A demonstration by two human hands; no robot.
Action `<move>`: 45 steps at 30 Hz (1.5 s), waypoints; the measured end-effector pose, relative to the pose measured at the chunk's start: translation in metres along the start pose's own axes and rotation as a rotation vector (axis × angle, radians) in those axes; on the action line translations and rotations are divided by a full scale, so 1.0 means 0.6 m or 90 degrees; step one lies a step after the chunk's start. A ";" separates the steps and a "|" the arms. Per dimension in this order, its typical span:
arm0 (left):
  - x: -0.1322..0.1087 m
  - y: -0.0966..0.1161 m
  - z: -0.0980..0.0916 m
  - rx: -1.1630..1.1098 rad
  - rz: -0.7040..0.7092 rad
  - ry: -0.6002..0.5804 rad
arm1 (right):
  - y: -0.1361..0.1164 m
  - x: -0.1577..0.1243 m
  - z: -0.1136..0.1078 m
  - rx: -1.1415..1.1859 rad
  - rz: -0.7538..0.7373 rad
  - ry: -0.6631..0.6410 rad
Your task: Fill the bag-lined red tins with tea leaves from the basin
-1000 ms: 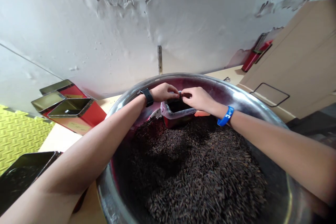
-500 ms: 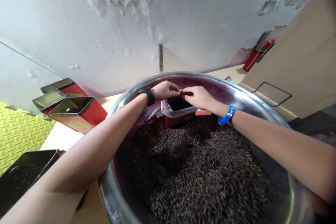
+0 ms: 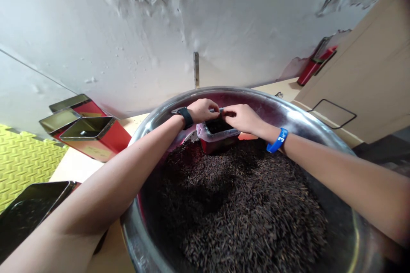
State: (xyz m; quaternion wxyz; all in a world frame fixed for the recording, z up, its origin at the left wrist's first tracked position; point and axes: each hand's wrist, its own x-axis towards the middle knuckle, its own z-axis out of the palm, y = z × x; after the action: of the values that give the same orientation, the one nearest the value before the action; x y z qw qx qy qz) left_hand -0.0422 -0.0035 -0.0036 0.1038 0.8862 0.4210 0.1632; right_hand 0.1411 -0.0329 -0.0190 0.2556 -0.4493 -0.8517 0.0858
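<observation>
"Where is the lined tin?"

"Upper centre of the frame: the red tin [image 3: 212, 146] sits inside the big metal basin [image 3: 130, 230], toward its far side, by the heaped dark leaves [image 3: 262, 213]. A plastic liner [image 3: 221, 137] is folded over its rim."

"And the grip?"

"Narrow on both sides. The left hand [image 3: 202, 111] and right hand [image 3: 244, 118] meet at the tin's far edge, thumbs and fingers pinching the liner there (how much plastic lies between them is hidden)."

"Which step would you call it?"

"Working the liner's edge along the rim, I judge. There are dark contents inside, though their level is hard to read."

"What does the next move call for?"

"A light, even pull, I'd say, with fingertips kept close so the film doesn't tear or slip inward."

"Other tins?"

"Open red tins [image 3: 110, 141] stand at the left of the frame."
</observation>
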 end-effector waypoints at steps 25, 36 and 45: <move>0.000 -0.008 0.001 -0.055 0.003 -0.049 | -0.009 -0.009 0.004 -0.032 0.032 0.022; 0.001 -0.002 0.008 0.003 -0.001 -0.016 | -0.014 -0.010 0.008 -0.088 0.048 0.022; -0.002 0.014 0.022 0.065 -0.061 0.016 | -0.014 -0.012 0.015 -0.139 0.074 0.015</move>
State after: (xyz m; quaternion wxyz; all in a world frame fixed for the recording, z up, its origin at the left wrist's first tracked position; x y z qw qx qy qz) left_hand -0.0319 -0.0105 -0.0135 0.0608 0.8673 0.4717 0.1472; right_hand 0.1336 -0.0430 -0.0261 0.2093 -0.5239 -0.8256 0.0017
